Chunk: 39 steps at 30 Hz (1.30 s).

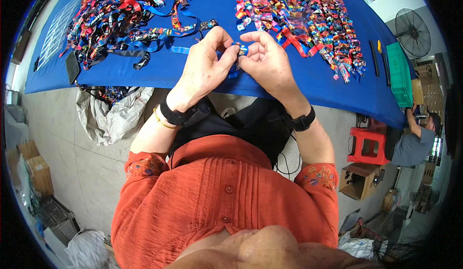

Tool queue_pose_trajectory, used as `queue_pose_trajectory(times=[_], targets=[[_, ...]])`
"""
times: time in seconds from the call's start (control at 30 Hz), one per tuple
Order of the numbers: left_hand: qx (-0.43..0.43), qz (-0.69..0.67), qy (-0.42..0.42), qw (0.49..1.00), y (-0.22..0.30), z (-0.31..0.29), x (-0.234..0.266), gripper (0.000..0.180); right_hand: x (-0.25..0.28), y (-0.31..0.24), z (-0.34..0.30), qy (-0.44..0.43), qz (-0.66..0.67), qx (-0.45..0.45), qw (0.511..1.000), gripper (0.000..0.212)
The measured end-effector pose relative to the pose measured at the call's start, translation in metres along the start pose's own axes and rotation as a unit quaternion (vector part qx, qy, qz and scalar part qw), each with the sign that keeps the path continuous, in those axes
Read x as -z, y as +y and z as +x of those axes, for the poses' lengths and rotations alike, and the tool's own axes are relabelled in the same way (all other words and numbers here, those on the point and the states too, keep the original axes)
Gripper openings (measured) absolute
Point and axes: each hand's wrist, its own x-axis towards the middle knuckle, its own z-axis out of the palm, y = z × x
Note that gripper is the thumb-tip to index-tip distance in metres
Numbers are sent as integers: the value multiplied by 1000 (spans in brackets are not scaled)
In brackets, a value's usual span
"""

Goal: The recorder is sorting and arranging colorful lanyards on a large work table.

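Observation:
Over the near edge of the blue-covered table, my left hand (206, 62) and my right hand (270, 66) meet fingertip to fingertip. Pinched between them is a small folded piece of blue printed lanyard (239, 49); the fingers hide part of it. A blue strap end hangs just below the fingertips, and a strap runs left from behind my left hand toward a loose heap of printed lanyards (130, 16). To the right of my hands lie rows of short, bundled lanyards (308, 18) in many colours. A red strap (292, 42) sticks out at their near side.
A white wire grid (60, 28) lies on the table's left. A green crate (399, 73) and dark rods (374, 58) are at the right edge, near a fan (413, 33). Below stand a red stool (367, 145) and a pale sack (113, 117). Another person (415, 146) is at the far right.

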Motion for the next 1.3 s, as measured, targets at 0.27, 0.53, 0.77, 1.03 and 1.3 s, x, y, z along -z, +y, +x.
queue_pose_trajectory(times=[0.27,0.53,0.77,1.03,1.3], targets=[[-6,-59,5,998,-17,12,0,17,9,-13,1,-57,129,-27,990,36],[75,-133,-28,988,-14,29,6,19,18,7,23,-60,94,3,994,25],[132,-174,-45,975,-35,54,11,19,27,11,41,-31,158,-16,987,23],[151,-241,-50,958,-41,63,13,22,30,13,49,16,194,-17,981,25],[150,-229,-89,958,-43,65,23,20,37,10,44,14,145,-1,989,24]])
